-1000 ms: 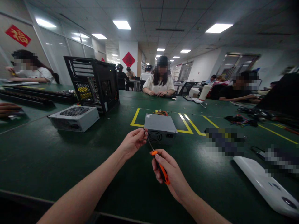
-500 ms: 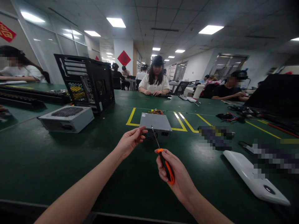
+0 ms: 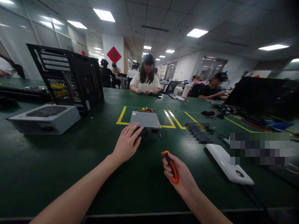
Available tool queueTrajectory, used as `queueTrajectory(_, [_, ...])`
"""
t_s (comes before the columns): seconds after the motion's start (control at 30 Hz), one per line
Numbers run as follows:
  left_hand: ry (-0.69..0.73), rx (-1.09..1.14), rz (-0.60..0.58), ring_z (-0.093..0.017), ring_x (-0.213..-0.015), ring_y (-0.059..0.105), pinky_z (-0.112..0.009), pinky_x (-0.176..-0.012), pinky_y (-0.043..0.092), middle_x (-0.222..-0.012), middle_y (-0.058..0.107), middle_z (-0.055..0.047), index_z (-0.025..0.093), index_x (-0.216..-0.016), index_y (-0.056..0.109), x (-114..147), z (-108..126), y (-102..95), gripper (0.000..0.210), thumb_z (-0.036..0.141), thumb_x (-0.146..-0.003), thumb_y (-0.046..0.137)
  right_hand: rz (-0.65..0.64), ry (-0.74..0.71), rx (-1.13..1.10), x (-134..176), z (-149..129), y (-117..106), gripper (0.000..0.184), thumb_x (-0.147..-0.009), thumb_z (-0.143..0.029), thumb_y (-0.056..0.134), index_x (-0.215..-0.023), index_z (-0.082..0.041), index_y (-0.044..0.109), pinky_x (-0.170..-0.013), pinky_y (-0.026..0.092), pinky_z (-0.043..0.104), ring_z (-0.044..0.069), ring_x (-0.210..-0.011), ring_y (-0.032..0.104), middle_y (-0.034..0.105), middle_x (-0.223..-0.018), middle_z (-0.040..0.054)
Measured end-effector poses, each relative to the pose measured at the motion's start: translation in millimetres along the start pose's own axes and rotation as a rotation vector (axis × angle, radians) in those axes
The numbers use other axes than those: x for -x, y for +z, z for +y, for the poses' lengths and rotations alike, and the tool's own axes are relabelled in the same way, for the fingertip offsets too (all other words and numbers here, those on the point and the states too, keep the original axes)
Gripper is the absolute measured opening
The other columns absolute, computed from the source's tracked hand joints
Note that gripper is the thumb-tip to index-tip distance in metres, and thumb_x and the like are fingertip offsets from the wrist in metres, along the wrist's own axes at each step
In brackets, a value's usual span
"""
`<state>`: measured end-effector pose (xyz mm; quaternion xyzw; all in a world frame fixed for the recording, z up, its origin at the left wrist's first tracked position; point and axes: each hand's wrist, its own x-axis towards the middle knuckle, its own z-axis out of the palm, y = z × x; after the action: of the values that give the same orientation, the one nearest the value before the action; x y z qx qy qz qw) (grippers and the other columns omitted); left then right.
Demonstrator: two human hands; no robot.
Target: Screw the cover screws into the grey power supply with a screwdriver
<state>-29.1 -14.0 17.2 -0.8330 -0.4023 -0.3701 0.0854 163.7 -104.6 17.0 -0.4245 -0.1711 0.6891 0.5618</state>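
Observation:
A grey computer power supply (image 3: 146,119) lies on the green table, its fan grille and socket facing me. At its near left corner is my left hand (image 3: 128,140), fingers stretched out and slightly apart, overlapping the casing; whether they press on it I cannot tell. My right hand (image 3: 174,166) is wrapped round the orange and black handle of a screwdriver (image 3: 171,167). The screwdriver points forward; its thin shaft is hard to see, with the tip showing near the power supply's right front corner, seemingly apart from it.
A larger power supply (image 3: 46,118) and an open black computer case (image 3: 77,79) stand on the left. Yellow tape (image 3: 121,115) marks the table. A white device (image 3: 227,163), cables (image 3: 211,114) and a dark monitor (image 3: 261,99) are on the right. A person (image 3: 146,77) sits opposite.
My left hand has opened from a pinch near the screwdriver tip and reached onto the power supply. The screwdriver has moved right, away from the casing. The view has turned right.

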Motion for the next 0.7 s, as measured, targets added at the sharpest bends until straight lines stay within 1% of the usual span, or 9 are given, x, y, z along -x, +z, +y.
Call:
queueTrajectory(0.1, [0.015, -0.161, -0.069, -0.022, -0.130, 0.018, -0.045, -0.106, 0.018, -0.142, 0.023, -0.006, 0.022, -0.132, 0.031, -0.6, -1.3, 7.3, 0.049, 0.023, -0.083, 0.041, 0.006, 0.019, -0.010, -3.0, -3.3, 1.5, 0.014, -0.080, -0.024, 0.047, -0.084, -0.012, 0.054, -0.035, 0.026, 0.012, 0.002, -0.040, 0.035, 0.047, -0.057, -0.0023])
queueTrajectory(0.23, [0.010, -0.232, -0.124, -0.022, -0.131, 0.015, -0.048, -0.106, 0.015, -0.143, 0.021, -0.006, 0.022, -0.135, 0.022, 1.6, -5.5, 11.6, 0.055, 0.025, -0.084, 0.041, 0.017, 0.037, -0.017, -7.6, -6.5, 3.1, 0.014, -0.081, -0.023, 0.046, -0.082, -0.012, 0.054, -0.034, 0.026, 0.012, 0.002, -0.040, 0.036, 0.046, -0.057, -0.0020])
queueTrajectory(0.57, [0.020, -0.209, -0.115, -0.023, -0.130, 0.019, -0.048, -0.105, 0.018, -0.141, 0.026, -0.007, 0.022, -0.134, 0.025, 1.5, -5.9, 9.8, 0.053, 0.023, -0.083, 0.041, 0.019, 0.022, -0.026, -15.3, -7.9, 5.4, 0.012, -0.077, -0.023, 0.051, -0.081, -0.013, 0.055, -0.034, 0.028, 0.012, 0.003, -0.040, 0.036, 0.047, -0.057, -0.0021])
queueTrajectory(0.7, [0.014, -0.208, -0.096, -0.024, -0.129, 0.023, -0.048, -0.105, 0.020, -0.138, 0.030, -0.009, 0.022, -0.133, 0.028, 1.3, -5.4, 8.8, 0.053, 0.023, -0.082, 0.042, 0.039, -0.002, -0.029, -13.6, -7.6, 7.8, 0.007, -0.075, -0.020, 0.051, -0.072, -0.014, 0.053, -0.035, 0.031, 0.013, 0.004, -0.043, 0.040, 0.049, -0.060, -0.0005])
